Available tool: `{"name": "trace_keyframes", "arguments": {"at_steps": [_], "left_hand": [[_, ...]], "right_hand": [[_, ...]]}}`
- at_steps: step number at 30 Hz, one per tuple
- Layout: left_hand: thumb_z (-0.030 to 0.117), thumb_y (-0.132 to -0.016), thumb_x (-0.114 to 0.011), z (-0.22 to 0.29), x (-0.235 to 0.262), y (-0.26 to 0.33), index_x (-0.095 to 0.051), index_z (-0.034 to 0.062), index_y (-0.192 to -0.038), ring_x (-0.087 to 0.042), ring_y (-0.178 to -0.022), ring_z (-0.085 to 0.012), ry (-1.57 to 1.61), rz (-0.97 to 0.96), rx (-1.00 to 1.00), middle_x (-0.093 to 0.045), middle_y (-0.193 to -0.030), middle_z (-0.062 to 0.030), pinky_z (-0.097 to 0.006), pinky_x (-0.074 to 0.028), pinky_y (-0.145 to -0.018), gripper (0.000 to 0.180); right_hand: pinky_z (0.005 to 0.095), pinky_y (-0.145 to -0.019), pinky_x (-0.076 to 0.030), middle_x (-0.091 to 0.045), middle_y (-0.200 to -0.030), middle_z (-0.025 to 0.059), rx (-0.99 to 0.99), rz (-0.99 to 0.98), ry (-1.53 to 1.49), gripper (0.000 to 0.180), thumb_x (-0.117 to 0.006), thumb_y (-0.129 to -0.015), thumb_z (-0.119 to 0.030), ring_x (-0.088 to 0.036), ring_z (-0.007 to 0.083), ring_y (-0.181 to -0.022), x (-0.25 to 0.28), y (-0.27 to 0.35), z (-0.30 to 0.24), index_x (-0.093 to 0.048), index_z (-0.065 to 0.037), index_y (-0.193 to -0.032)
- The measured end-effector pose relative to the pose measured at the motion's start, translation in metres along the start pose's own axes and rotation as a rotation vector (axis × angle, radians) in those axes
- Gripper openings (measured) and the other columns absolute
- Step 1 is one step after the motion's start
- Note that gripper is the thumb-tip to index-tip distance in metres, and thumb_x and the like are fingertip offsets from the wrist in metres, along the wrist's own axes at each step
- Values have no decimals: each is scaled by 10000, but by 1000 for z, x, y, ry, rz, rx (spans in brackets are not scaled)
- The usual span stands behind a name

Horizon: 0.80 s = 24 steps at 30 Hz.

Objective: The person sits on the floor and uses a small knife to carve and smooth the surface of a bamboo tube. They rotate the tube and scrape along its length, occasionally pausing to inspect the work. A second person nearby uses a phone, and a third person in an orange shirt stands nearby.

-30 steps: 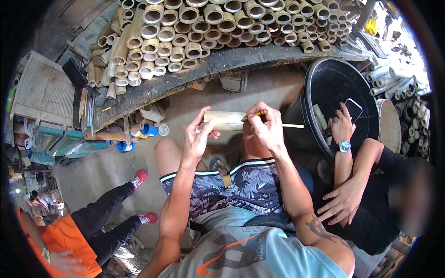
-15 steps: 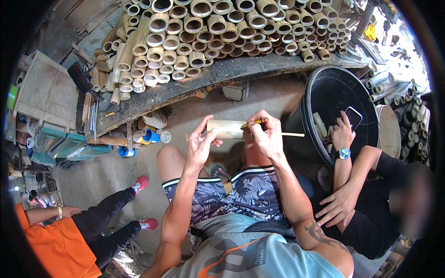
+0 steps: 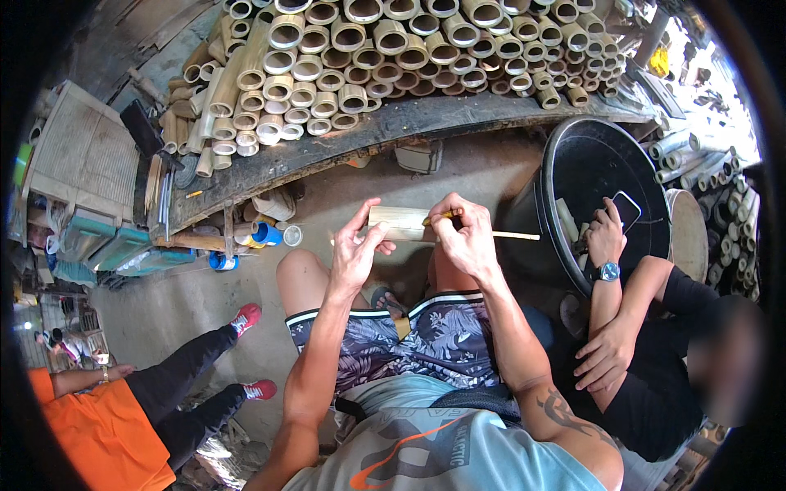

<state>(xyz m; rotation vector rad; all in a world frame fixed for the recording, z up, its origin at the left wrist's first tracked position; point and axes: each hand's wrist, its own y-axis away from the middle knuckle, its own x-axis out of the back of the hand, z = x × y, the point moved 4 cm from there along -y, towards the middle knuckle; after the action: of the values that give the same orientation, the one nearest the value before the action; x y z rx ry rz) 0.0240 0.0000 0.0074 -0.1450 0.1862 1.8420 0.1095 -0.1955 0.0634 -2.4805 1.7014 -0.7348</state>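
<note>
Above my lap, a pale bamboo piece point(image 3: 399, 218) lies crosswise between my hands. My left hand point(image 3: 356, 250) grips its left end, the thumb on the near side and the fingers at the far edge. In a pinch, my right hand point(image 3: 464, 237) holds a short yellow pencil point(image 3: 444, 215), its dark tip at the right part of the bamboo's surface. A thin light stick point(image 3: 517, 236) juts out to the right from under my right hand. How far it runs behind the bamboo is hidden.
Cut bamboo tubes point(image 3: 348, 37) are stacked on a dark workbench point(image 3: 327, 143) ahead. A black tub point(image 3: 548, 217) stands at right; over it, a seated person's hand point(image 3: 604, 237) holds a phone point(image 3: 627, 210). Another person in orange point(image 3: 102, 434) is at left, near blue containers point(image 3: 264, 235).
The pencil and my right hand have shifted slightly left along the bamboo. My left hand keeps its grip. The seated person's lower hand has moved slightly.
</note>
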Motion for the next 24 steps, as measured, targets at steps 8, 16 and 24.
{"name": "trace_keyframes", "arguments": {"at_steps": [8, 16, 24], "left_hand": [[136, -1027, -651, 6, -4, 3, -508, -9, -1501, -693, -740, -136, -18, 5, 10, -684, -960, -63, -265, -570, -681, 515], [141, -1029, -655, 9, -5, 3, -515, -12, -1493, -688, -737, -136, -35, -5, -1, -679, -961, -63, -265, -568, -681, 509], [127, -1036, -629, 4, -2, 2, -493, -14, -1507, -689, -739, -134, -23, -15, -18, -686, -956, -69, -258, -568, -686, 509]], "right_hand": [[337, -699, -538, -738, -798, 120, -90, -40, -46, 111, -634, -877, -88, -709, 197, -731, -8, -1, -12, -691, 2, -907], [348, -730, -549, -739, -814, 127, -89, -37, 36, 126, -623, -875, -120, -730, 242, -763, -9, -3, -12, -693, -20, -906], [324, -746, -545, -731, -862, 92, -35, -37, -137, 123, -610, -964, -85, -705, 179, -795, -7, 0, -5, -689, -10, -1019]]}}
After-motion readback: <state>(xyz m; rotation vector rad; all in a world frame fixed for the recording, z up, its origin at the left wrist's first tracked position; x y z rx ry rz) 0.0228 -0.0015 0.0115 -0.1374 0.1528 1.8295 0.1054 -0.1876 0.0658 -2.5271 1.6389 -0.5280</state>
